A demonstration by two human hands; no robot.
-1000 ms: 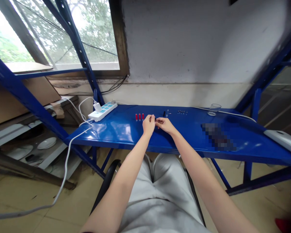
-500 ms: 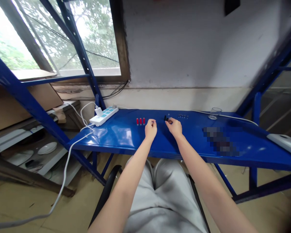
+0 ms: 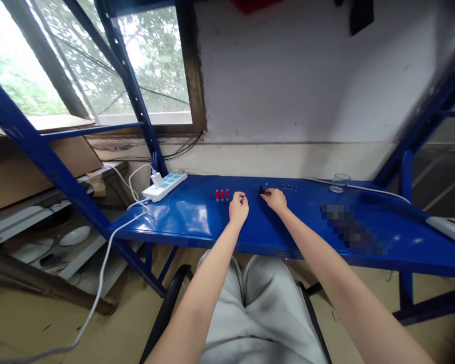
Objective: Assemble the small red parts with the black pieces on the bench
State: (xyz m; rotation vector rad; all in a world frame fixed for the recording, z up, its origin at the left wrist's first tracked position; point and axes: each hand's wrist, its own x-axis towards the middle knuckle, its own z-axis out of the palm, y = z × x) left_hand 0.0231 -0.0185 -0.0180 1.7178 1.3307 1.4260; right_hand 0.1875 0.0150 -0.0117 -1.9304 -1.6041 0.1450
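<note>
My left hand (image 3: 238,207) rests on the blue metal table (image 3: 189,212) with its fingers curled in; what they hold, if anything, is too small to make out. Just to its left stand three small red pieces (image 3: 222,194) in a row. My right hand (image 3: 275,198) reaches further back, its fingertips pinched on a small black piece (image 3: 261,190). A row of tiny dark parts (image 3: 289,187) lies right of that hand.
A white power strip (image 3: 165,185) with a plugged charger and white cable sits at the table's back left. A clear glass (image 3: 337,182) stands at the back right, a white device (image 3: 449,227) at the far right. Blue rack posts flank both sides.
My hands were together at the table's middle; the right hand has since moved back and right to the small black piece. The left hand stayed near the red pieces.
</note>
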